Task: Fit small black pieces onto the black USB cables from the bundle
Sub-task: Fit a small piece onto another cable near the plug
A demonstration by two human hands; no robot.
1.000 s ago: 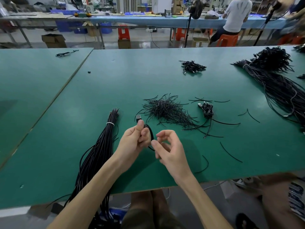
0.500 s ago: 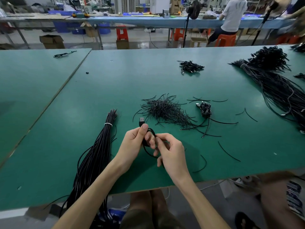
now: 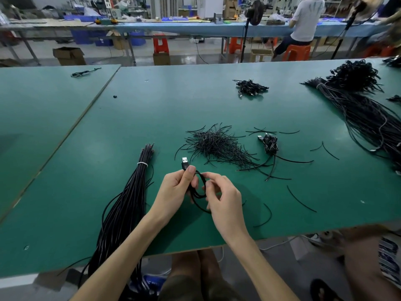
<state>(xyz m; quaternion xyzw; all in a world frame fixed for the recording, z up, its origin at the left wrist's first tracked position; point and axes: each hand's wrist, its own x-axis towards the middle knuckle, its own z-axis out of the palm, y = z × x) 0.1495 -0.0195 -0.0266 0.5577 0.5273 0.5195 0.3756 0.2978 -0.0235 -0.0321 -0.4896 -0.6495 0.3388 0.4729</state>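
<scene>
Over the green table [image 3: 152,114], the left hand [image 3: 174,192] pinches a coiled black USB cable [image 3: 196,194] just below its silver plug [image 3: 184,160], thumb pressed against curled fingers, while the right hand [image 3: 225,200] pinches the loop, between the tied cable bundle [image 3: 130,200] and the pile of thin black strips [image 3: 214,144].

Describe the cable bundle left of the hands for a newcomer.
On the green table, look left of the left hand. The long black cable bundle overhangs the near edge; a white tie cinches it, unlike the loose tangle beside it.
</scene>
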